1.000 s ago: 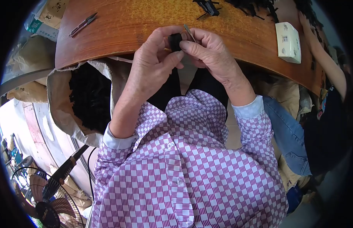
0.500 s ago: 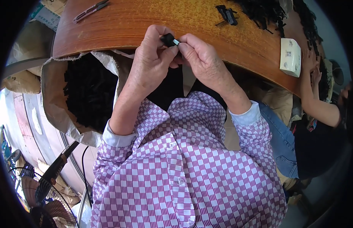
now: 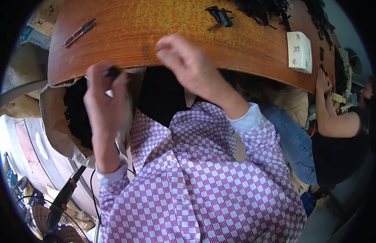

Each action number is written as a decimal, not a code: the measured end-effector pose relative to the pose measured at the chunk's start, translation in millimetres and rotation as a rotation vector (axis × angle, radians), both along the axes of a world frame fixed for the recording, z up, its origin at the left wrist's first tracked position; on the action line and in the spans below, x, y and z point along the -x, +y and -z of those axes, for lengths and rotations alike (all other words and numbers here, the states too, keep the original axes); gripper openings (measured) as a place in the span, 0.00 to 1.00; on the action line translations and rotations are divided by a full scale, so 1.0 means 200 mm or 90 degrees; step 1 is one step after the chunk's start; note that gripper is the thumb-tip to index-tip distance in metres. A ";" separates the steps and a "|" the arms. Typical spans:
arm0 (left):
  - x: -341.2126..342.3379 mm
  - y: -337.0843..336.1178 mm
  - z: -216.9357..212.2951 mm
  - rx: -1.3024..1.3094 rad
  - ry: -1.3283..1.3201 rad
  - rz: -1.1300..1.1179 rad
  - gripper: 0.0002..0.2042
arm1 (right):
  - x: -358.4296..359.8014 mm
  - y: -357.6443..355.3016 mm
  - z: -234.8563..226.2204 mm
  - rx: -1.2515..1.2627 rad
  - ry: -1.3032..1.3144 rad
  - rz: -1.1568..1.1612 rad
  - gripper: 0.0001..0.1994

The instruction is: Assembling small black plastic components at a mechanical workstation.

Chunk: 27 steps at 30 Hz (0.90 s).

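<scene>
My left hand (image 3: pixel 105 99) is closed on a small black rolled strip (image 3: pixel 111 73), pinched near the fingertips, above the rim of a sack. A small white bit shows below the strip; motion blurs the fingers. Black pieces (image 3: pixel 76 115) fill the woven sack (image 3: pixel 54 129), partly hidden behind that hand. Over the table's near edge, my right hand (image 3: pixel 188 65) hangs with loosely bent fingers apart. It is open, slightly blurred, and nothing shows in it. Dark cloth (image 3: pixel 159 95) covers my lap beneath.
Thread snips (image 3: pixel 79 32) lie on the wooden table (image 3: pixel 127 24) at left. Black strips (image 3: pixel 221 17) and a larger black pile (image 3: pixel 265 10) sit farther back. A white tissue pack (image 3: pixel 299 52) stands near another person's hands (image 3: pixel 323 83). A fan (image 3: pixel 54 222) is at lower left.
My hands have parted. The left has carried the black strip left and down toward the sack; the right has let go and shifted slightly left. The head view has shifted a little.
</scene>
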<state>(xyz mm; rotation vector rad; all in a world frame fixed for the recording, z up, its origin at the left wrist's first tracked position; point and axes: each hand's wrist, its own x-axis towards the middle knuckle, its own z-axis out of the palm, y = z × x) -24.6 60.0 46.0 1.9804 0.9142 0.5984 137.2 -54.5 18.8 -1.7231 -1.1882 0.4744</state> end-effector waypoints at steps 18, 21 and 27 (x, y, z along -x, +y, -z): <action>-0.24 -0.01 -0.05 0.504 -0.126 0.244 0.20 | -0.37 -0.27 -0.02 -0.097 -0.356 0.082 0.15; -0.33 -0.02 0.03 0.692 -0.149 0.367 0.22 | -0.28 -0.29 -0.08 -0.122 -0.427 -0.002 0.19; -0.30 -0.07 0.13 0.886 -0.178 0.415 0.21 | -0.24 -0.32 -0.06 -0.124 -0.496 -0.096 0.16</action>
